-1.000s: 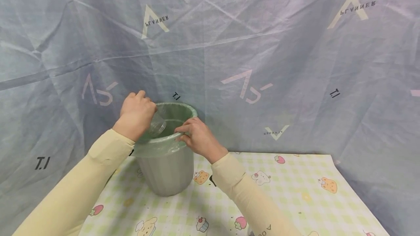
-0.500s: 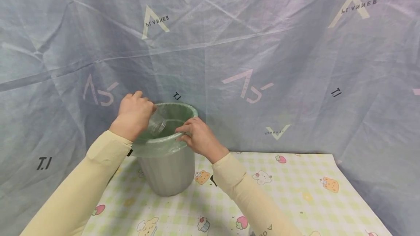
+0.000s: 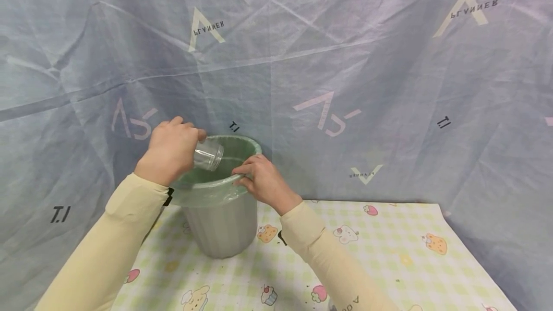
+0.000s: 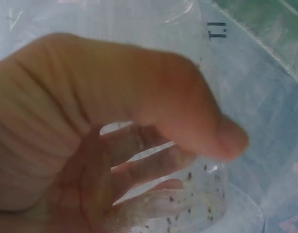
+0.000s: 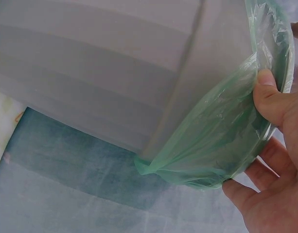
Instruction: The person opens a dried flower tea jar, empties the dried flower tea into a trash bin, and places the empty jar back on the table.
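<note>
My left hand (image 3: 170, 150) grips a clear plastic jar (image 3: 208, 154), tilted with its threaded mouth over the inside of a grey trash can (image 3: 222, 229). In the left wrist view, small dark specks dot the jar's wall (image 4: 207, 194) behind my curled fingers. A thin green trash bag (image 3: 207, 195) lines the can and folds down over its rim. On the near right side of that rim, my right hand (image 3: 263, 181) pinches the bag and rim, thumb outside. The right wrist view shows the thumb pressing on the bag's folded edge (image 5: 217, 131).
Under the can lies a green checked tablecloth (image 3: 380, 253) with cartoon prints and a few tiny dark crumbs. Close behind hangs a blue-grey cloth curtain (image 3: 389, 109), which also runs down both sides of the table.
My left hand has shifted slightly left and turned, lifting the jar so more of it shows above the rim and it lies flatter. The right hand stays on the rim.
</note>
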